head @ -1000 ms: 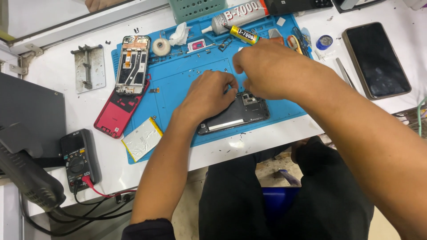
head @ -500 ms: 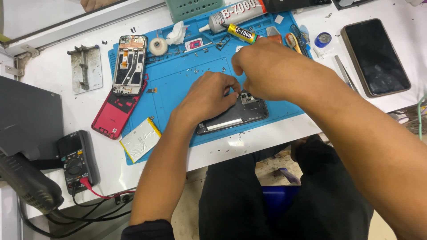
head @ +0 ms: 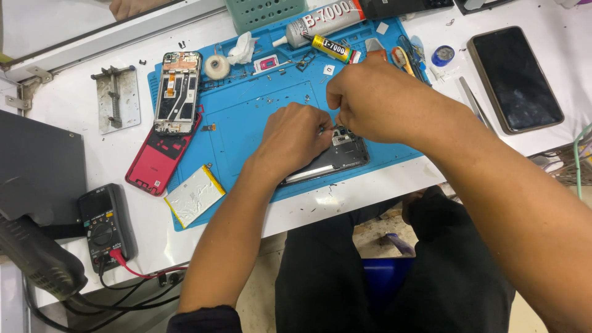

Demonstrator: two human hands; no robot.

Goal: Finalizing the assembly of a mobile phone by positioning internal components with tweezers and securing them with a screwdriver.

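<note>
A dark opened phone (head: 345, 155) lies on the blue work mat (head: 246, 132) near the table's front edge. My left hand (head: 295, 139) presses down on the phone's left part and covers most of it. My right hand (head: 379, 98) hovers over the phone's upper end with its fingers pinched together above a small metal part (head: 341, 136); whether a tool is in the fingers is hidden.
A stripped phone frame (head: 177, 92) and a red back cover (head: 158, 161) lie at the mat's left, a silver battery (head: 193, 196) below them. Glue tubes (head: 330, 46), tape roll (head: 216, 66), metal jig (head: 116, 98), multimeter (head: 105, 225), tweezers (head: 473, 103) and a dark phone (head: 514, 78) lie around.
Both hands have stayed over the dark phone. My right hand has drawn slightly closer to the left hand, fingers pinched tighter at the phone's upper end.
</note>
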